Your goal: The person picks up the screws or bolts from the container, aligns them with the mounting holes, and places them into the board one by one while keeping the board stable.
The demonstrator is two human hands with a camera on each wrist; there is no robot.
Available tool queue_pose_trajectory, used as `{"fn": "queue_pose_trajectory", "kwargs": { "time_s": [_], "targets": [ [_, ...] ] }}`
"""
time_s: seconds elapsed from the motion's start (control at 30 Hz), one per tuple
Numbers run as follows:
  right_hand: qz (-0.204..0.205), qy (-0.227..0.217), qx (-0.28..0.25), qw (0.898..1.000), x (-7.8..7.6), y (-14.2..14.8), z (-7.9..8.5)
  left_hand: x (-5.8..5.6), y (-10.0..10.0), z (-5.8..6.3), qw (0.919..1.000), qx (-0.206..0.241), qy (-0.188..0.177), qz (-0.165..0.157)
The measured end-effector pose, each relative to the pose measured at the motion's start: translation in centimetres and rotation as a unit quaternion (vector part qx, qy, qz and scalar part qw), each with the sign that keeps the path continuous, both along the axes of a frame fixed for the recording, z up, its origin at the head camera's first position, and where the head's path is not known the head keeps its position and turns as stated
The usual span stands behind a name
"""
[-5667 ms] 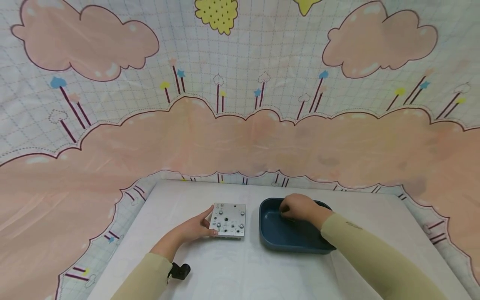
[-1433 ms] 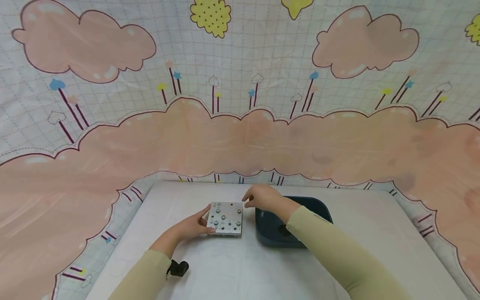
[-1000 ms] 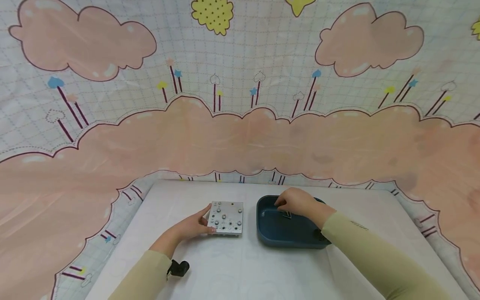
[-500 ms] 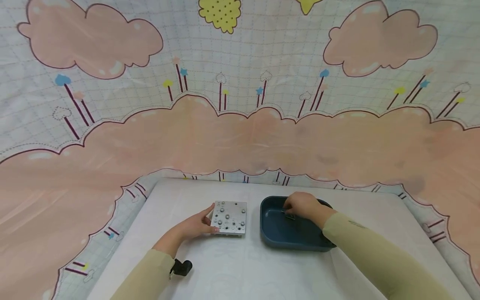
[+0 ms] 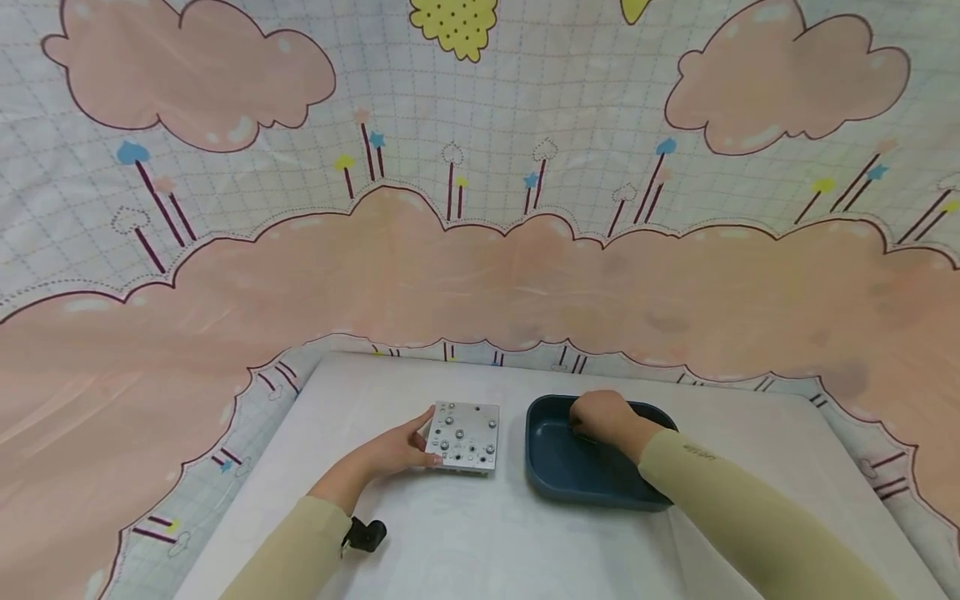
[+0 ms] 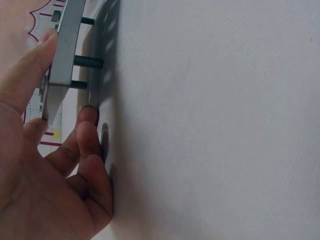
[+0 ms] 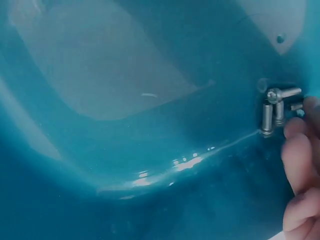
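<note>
A square silvery metal plate (image 5: 474, 454) with holes and several screw heads is tilted slightly above the white table. My left hand (image 5: 393, 450) grips its left edge. In the left wrist view, threaded screw ends (image 6: 88, 62) stick out of the plate's underside, and the other fingers of that hand curl below the corner. My right hand (image 5: 606, 417) is down inside a dark blue tray (image 5: 536, 467). There, the right wrist view shows a small pile of metal screws (image 7: 267, 117), with the fingertips against it at the frame's edge. Whether a screw is pinched is hidden.
The white table (image 5: 457, 542) extends around the plate and tray. A black wrist device (image 5: 366, 535) sits at the left wrist. Behind the table hangs a cloud-patterned cloth (image 5: 450, 283).
My right hand was near the plate's upper right corner 1.4 seconds ago. It has moved right and down into the tray among the screws. My left hand keeps its grip on the plate.
</note>
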State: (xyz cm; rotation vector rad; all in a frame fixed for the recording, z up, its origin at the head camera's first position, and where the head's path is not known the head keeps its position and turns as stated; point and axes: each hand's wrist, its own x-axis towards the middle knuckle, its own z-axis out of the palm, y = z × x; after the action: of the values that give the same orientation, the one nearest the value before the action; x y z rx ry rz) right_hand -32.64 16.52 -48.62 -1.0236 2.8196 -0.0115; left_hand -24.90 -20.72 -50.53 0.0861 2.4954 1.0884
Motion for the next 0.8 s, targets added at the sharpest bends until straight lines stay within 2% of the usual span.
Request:
{"fn": "queue_pose_trajectory", "kwargs": {
  "time_s": [0.27, 0.63, 0.8],
  "targets": [
    [0.036, 0.040, 0.000, 0.999, 0.0, -0.4, -0.1, -0.4, 0.1, -0.3, 1.0000, -0.004, 0.001, 0.002],
    [0.041, 0.027, 0.005, 0.999, 0.3, -1.5, 0.0, -0.1, 0.0, -0.4, 1.0000, -0.003, 0.000, 0.006],
    [0.031, 0.018, 0.015, 0.999, 0.3, -1.9, 0.0, 0.0, 0.1, -0.2, 1.0000, -0.003, -0.001, 0.006]
  ]
}}
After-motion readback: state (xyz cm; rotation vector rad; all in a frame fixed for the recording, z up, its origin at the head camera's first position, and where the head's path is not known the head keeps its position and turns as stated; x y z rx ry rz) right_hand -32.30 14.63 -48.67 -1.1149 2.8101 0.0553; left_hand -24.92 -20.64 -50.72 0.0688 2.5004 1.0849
